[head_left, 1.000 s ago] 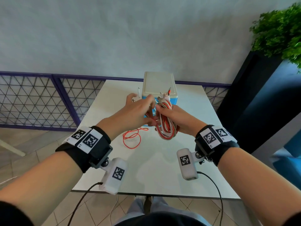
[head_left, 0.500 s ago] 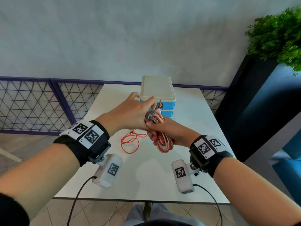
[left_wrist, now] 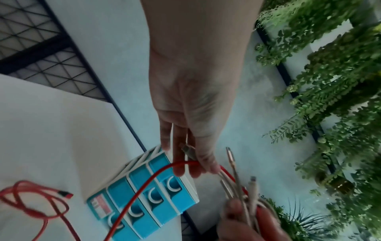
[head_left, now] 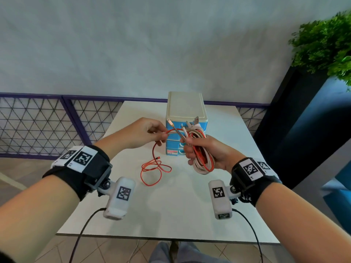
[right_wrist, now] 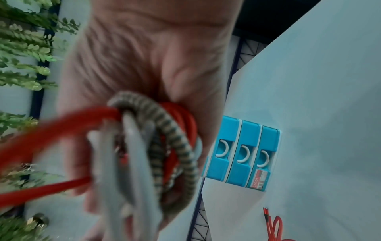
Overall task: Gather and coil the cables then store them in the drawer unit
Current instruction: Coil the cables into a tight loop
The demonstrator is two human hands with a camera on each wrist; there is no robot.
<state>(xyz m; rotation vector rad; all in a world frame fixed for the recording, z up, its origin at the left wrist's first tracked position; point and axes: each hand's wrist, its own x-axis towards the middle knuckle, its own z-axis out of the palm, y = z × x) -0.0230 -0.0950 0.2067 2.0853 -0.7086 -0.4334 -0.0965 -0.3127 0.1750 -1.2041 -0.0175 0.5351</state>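
Both hands raised above white worktop (head_left: 171,211), in front of drawer unit.

Right hand (head_left: 204,150) wrapped round coiled bundle (head_left: 202,160) of cables: red, white and a grey-and-tan braided strand looped together, fingers curled over the loops, several plug ends sticking up above the fist. Bundle hanging below the palm, clear of the worktop. In right wrist view, braided loop and red loops pressed against the palm; blurred.

Left hand (head_left: 144,133) pinching red cable (head_left: 154,168) between thumb and fingertips, just left of the bundle. From the pinch, one short run of red cable crossing to the right hand; the other run dropping down to a loose tangle lying on the worktop, its plug end resting near the foot of the drawer unit. In left wrist view, fingers extended downward with the red strand passing under the fingertips (left_wrist: 193,169).

Drawer unit (head_left: 187,109) at far middle of worktop: cream top, blue drawer fronts with white half-ring pulls, all drawers closed, label on the lowest front.

Mesh railing (head_left: 38,126) behind worktop at left; green plant (head_left: 322,44) at upper right.
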